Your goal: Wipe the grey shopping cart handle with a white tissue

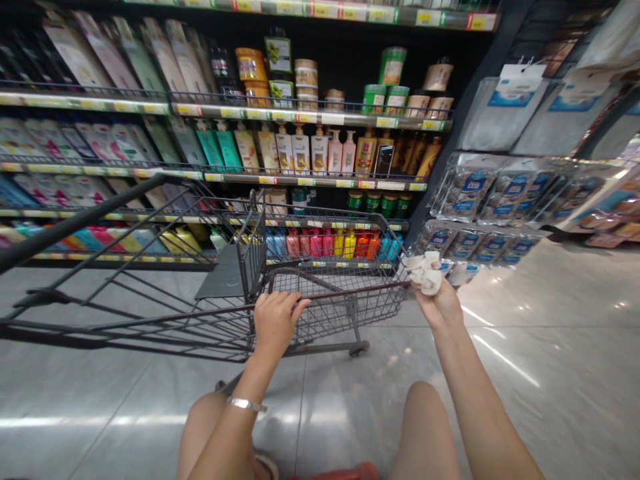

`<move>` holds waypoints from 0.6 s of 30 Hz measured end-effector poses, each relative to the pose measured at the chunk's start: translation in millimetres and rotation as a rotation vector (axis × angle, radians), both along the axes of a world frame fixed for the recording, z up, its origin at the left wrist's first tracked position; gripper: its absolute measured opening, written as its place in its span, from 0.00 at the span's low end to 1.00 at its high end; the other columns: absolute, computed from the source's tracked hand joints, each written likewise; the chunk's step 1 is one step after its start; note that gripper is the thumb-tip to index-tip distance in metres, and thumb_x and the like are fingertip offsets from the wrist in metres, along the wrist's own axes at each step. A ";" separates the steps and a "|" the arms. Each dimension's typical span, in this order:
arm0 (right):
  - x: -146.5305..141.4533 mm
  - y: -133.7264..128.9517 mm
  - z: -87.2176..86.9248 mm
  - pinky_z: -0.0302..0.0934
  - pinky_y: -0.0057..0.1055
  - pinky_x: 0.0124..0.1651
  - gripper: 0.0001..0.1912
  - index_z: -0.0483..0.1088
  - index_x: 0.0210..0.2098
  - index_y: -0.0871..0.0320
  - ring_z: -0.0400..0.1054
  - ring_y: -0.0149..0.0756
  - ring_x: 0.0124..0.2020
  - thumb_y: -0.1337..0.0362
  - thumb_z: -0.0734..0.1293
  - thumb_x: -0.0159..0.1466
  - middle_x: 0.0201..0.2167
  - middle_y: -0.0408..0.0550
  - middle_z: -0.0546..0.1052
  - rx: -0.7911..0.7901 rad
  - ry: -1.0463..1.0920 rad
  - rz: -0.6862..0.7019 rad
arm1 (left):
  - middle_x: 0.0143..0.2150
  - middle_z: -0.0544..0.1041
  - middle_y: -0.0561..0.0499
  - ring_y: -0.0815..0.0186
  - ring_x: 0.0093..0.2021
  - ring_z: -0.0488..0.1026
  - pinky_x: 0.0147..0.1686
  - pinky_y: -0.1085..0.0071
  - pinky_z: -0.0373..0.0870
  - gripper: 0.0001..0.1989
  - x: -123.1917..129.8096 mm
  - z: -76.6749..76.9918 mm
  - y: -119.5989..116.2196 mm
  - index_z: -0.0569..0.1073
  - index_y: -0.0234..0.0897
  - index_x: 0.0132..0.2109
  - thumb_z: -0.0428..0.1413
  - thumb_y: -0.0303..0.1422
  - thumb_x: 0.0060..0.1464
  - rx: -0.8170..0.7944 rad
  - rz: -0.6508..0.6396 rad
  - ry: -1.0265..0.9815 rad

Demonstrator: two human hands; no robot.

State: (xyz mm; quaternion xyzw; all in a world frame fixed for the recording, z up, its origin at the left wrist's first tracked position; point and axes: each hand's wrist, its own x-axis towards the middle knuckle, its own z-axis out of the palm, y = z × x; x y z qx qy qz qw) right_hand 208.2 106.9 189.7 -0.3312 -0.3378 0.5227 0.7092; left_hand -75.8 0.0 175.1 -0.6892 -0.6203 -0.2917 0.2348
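Observation:
A dark metal shopping cart [350, 291] stands across the view, its wire basket bare inside. My left hand [277, 319], with a silver band on the wrist, has its fingers wrapped over the cart's near top rail. At the cart's right front corner, my right hand [440, 303] grips a crumpled white cloth [427, 272], which is against the end of the rail. The fingertips of that hand are partly hidden by the cloth.
Behind the cart, shelves [310, 119] hold rows of bottles and jars. Packaged goods [467, 190] hang from a rack on the right. My knees show at the bottom, above a grey tiled floor [340, 413]. A cart wheel [359, 348] rests on it.

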 end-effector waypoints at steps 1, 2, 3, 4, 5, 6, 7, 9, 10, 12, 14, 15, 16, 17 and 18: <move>-2.3 -3.0 1.2 0.62 0.22 0.28 0.10 0.72 0.28 0.58 0.68 0.28 0.28 0.61 0.71 0.47 0.25 0.42 0.75 0.012 -0.014 -0.042 | 0.24 0.76 0.51 0.64 0.28 0.68 0.31 0.67 0.53 0.14 0.4 0.0 0.1 0.75 0.37 0.32 0.51 0.41 0.59 -0.002 -0.002 -0.005; -6.5 -6.4 0.1 0.63 0.24 0.30 0.11 0.72 0.29 0.58 0.69 0.29 0.28 0.60 0.71 0.48 0.26 0.42 0.75 0.011 -0.070 -0.090 | 0.25 0.76 0.52 0.64 0.28 0.68 0.31 0.67 0.53 0.14 0.8 -0.1 0.1 0.75 0.37 0.32 0.51 0.40 0.58 -0.002 -0.004 -0.009; -12.8 -10.1 -3.0 0.64 0.26 0.30 0.12 0.73 0.31 0.59 0.69 0.30 0.28 0.60 0.71 0.48 0.26 0.42 0.76 -0.003 -0.165 -0.136 | 0.25 0.76 0.52 0.64 0.28 0.68 0.31 0.67 0.53 0.14 1.3 -0.4 0.2 0.75 0.37 0.32 0.51 0.40 0.58 -0.001 -0.004 -0.011; -21.0 -13.9 -7.8 0.64 0.28 0.31 0.13 0.74 0.32 0.60 0.68 0.31 0.27 0.59 0.71 0.49 0.27 0.43 0.76 -0.023 -0.287 -0.172 | 0.25 0.76 0.52 0.64 0.28 0.68 0.31 0.67 0.53 0.14 1.9 -0.8 0.2 0.75 0.37 0.32 0.52 0.40 0.58 0.001 -0.001 -0.011; -30.8 -18.0 -13.7 0.63 0.29 0.31 0.14 0.74 0.33 0.61 0.68 0.33 0.27 0.59 0.71 0.49 0.27 0.44 0.77 -0.043 -0.429 -0.189 | 0.25 0.76 0.52 0.64 0.28 0.68 0.31 0.67 0.54 0.14 2.6 -1.4 0.3 0.75 0.37 0.32 0.52 0.40 0.58 0.004 0.004 -0.010; -42.0 -22.5 -19.9 0.63 0.31 0.33 0.13 0.75 0.32 0.61 0.68 0.35 0.28 0.59 0.70 0.50 0.27 0.46 0.77 -0.048 -0.564 -0.197 | 0.25 0.75 0.52 0.64 0.28 0.68 0.31 0.67 0.54 0.14 3.4 -2.0 0.2 0.75 0.37 0.32 0.52 0.41 0.58 0.004 0.010 -0.008; -54.3 -27.4 -25.5 0.63 0.33 0.35 0.12 0.75 0.31 0.61 0.69 0.37 0.29 0.60 0.68 0.51 0.28 0.47 0.77 -0.028 -0.666 -0.195 | 0.24 0.75 0.52 0.64 0.28 0.68 0.31 0.66 0.54 0.14 4.2 -2.7 0.2 0.75 0.37 0.32 0.52 0.41 0.58 0.003 0.017 -0.007; -81.1 -39.3 -33.2 0.63 0.34 0.42 0.10 0.75 0.31 0.60 0.70 0.39 0.36 0.63 0.64 0.56 0.32 0.50 0.78 0.083 -0.782 -0.208 | 0.24 0.75 0.52 0.63 0.28 0.68 0.31 0.66 0.53 0.14 5.8 -4.0 0.1 0.75 0.37 0.32 0.51 0.41 0.58 -0.001 0.025 -0.006; -95.1 -46.2 -34.6 0.62 0.35 0.44 0.10 0.74 0.32 0.59 0.70 0.39 0.38 0.65 0.62 0.57 0.34 0.50 0.77 0.140 -0.818 -0.208 | 0.24 0.75 0.52 0.63 0.28 0.68 0.31 0.66 0.53 0.15 6.5 -4.5 0.0 0.75 0.37 0.32 0.51 0.41 0.58 -0.003 0.026 -0.007; -122.0 -60.6 -33.6 0.61 0.35 0.46 0.11 0.74 0.34 0.58 0.69 0.39 0.40 0.68 0.60 0.58 0.35 0.50 0.77 0.224 -0.876 -0.189 | 0.25 0.76 0.51 0.63 0.29 0.68 0.31 0.67 0.53 0.15 7.3 -4.9 -0.1 0.75 0.37 0.33 0.50 0.41 0.59 -0.007 0.022 -0.006; -143.9 -73.1 -31.1 0.61 0.34 0.46 0.13 0.74 0.36 0.57 0.68 0.38 0.41 0.71 0.58 0.59 0.36 0.50 0.77 0.303 -0.913 -0.145 | 0.24 0.75 0.51 0.63 0.28 0.68 0.31 0.66 0.53 0.16 7.4 -4.5 -0.5 0.75 0.37 0.33 0.49 0.41 0.60 -0.015 0.023 0.003; -151.5 -77.8 -30.8 0.61 0.34 0.47 0.14 0.74 0.37 0.57 0.68 0.38 0.41 0.72 0.58 0.59 0.37 0.50 0.77 0.335 -0.924 -0.130 | 0.23 0.75 0.51 0.63 0.28 0.68 0.31 0.66 0.52 0.16 7.2 -4.0 -0.8 0.75 0.38 0.32 0.49 0.41 0.60 -0.021 0.027 0.011; -156.3 -81.2 -31.8 0.61 0.34 0.47 0.15 0.73 0.38 0.56 0.68 0.38 0.42 0.73 0.57 0.59 0.38 0.50 0.77 0.365 -0.928 -0.119 | 0.23 0.74 0.51 0.63 0.28 0.68 0.31 0.66 0.52 0.16 6.9 -3.4 -1.1 0.75 0.38 0.32 0.48 0.41 0.60 -0.027 0.031 0.019; -158.1 -83.1 -34.1 0.61 0.35 0.48 0.17 0.73 0.39 0.56 0.67 0.38 0.43 0.74 0.57 0.58 0.39 0.50 0.76 0.393 -0.929 -0.114 | 0.23 0.74 0.51 0.63 0.28 0.68 0.31 0.66 0.52 0.16 6.6 -2.7 -1.6 0.75 0.38 0.32 0.48 0.41 0.60 -0.031 0.032 0.025; -157.1 -83.7 -37.6 0.61 0.36 0.49 0.18 0.73 0.39 0.56 0.67 0.38 0.44 0.75 0.56 0.58 0.40 0.50 0.75 0.419 -0.923 -0.121 | 0.23 0.75 0.51 0.63 0.28 0.68 0.31 0.66 0.52 0.16 6.3 -1.9 -2.0 0.75 0.38 0.33 0.48 0.41 0.60 -0.035 0.031 0.029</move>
